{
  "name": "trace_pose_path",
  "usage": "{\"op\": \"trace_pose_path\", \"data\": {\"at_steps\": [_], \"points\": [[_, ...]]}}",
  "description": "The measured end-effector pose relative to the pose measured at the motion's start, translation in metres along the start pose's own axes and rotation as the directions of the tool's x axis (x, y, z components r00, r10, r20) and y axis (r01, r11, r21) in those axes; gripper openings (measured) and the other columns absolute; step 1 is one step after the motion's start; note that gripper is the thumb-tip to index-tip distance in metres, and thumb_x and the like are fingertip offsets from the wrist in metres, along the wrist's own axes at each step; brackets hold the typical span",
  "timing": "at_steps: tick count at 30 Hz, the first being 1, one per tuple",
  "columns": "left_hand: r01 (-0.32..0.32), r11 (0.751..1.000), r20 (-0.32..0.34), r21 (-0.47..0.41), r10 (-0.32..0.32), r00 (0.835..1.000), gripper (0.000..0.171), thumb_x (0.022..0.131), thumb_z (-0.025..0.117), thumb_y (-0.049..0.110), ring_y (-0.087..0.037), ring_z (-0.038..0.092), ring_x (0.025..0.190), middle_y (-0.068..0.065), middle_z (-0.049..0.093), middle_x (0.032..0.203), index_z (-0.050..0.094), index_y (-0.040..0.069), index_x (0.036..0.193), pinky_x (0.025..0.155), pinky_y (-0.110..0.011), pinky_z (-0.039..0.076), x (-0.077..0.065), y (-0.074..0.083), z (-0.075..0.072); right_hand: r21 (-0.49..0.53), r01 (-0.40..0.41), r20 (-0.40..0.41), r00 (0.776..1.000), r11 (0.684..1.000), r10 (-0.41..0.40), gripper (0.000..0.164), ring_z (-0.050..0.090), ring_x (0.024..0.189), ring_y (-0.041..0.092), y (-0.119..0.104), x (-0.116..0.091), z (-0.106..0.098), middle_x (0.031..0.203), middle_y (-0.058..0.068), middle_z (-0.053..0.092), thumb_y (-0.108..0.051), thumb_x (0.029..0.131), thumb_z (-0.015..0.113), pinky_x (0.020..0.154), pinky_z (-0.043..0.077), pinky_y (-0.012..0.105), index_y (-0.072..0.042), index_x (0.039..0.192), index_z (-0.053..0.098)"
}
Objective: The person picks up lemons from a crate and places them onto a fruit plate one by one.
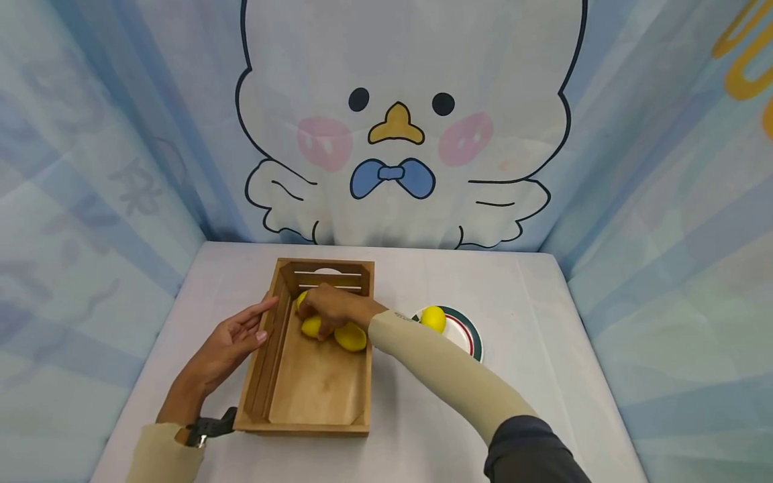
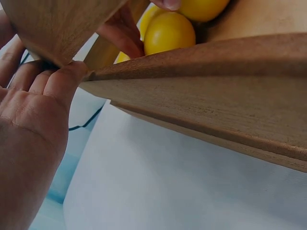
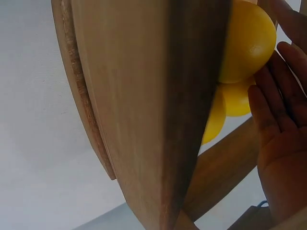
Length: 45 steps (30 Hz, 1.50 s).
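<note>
In the head view, your right hand (image 1: 331, 306) reaches over the crate's three o'clock wall, its lightly bent fingers spread among the lemons at the far end; the wrist views show them loosely extended, touching the fruit without closing round any piece. From these fingertips, one lemon (image 1: 302, 299) lies at eleven o'clock, a second (image 1: 311, 327) just below at six, and a third (image 1: 350, 337) at four. Your left hand (image 1: 232, 341) lies against the outside of the crate (image 1: 302, 428) at ten o'clock, fingers nearly straight and pressing the wood. Well apart from the crate, toward three o'clock, stands a plate (image 1: 477, 339) with green and red bands, partly hidden by your right sleeve (image 1: 447, 376); a further lemon (image 1: 433, 318) sits near its ten o'clock edge. The table (image 1: 543, 349) is covered in white, and a pale blue curtain (image 1: 634, 221) surrounds it, with a printed bird (image 1: 398, 67) in a blue bow tie at twelve. Yellow lettering (image 1: 749, 74) at two o'clock is cut off, and small dark marks on your right sleeve are too small to read.
</note>
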State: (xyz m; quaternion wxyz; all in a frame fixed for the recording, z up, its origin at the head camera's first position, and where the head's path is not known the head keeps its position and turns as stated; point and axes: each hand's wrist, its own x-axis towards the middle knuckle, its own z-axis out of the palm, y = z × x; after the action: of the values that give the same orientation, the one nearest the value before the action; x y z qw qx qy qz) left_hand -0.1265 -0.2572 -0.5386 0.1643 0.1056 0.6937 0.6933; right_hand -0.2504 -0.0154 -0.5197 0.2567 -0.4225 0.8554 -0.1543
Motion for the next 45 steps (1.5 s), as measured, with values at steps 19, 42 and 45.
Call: {"op": "trace_pose_path", "data": {"at_steps": [19,42,45], "points": [[0.003,1.000,-0.001,0.019,-0.003,1.000,0.064,0.110,0.054,0.005,-0.035,-0.003,0.166,-0.013,0.000,0.181,0.029,0.010,0.169,0.112,-0.006,0.038,0.0013,0.0026,0.0007,-0.008,-0.045,0.079,0.996,0.999,0.046,0.051,0.058,0.106,0.010,0.0052,-0.0001,0.0012,0.128,-0.004,0.073,-0.010,0.083,0.091,0.093,0.052,0.021,-0.016,0.132,0.076],[0.002,1.000,0.005,0.027,-0.002,1.000,0.064,0.110,0.054,0.006,-0.030,-0.001,0.167,-0.013,0.001,0.181,0.029,0.012,0.169,0.113,-0.004,0.036,-0.0008,0.0033,0.0008,-0.063,-0.033,0.086,0.996,0.997,0.038,0.054,0.058,0.106,0.010,0.0016,-0.0037,0.0040,0.127,-0.005,0.073,-0.011,0.083,0.091,0.092,0.052,0.022,-0.019,0.133,0.076],[0.006,1.000,0.004,0.023,-0.006,1.000,0.064,0.110,0.054,0.006,-0.030,-0.002,0.167,-0.013,0.000,0.181,0.029,0.012,0.169,0.112,-0.005,0.037,-0.0008,0.0032,0.0009,-0.025,-0.003,0.084,0.996,1.000,0.005,0.050,0.059,0.111,0.008,0.0020,-0.0041,0.0029,0.126,-0.007,0.073,-0.016,0.082,0.094,0.100,0.052,0.022,-0.021,0.129,0.078]]}}
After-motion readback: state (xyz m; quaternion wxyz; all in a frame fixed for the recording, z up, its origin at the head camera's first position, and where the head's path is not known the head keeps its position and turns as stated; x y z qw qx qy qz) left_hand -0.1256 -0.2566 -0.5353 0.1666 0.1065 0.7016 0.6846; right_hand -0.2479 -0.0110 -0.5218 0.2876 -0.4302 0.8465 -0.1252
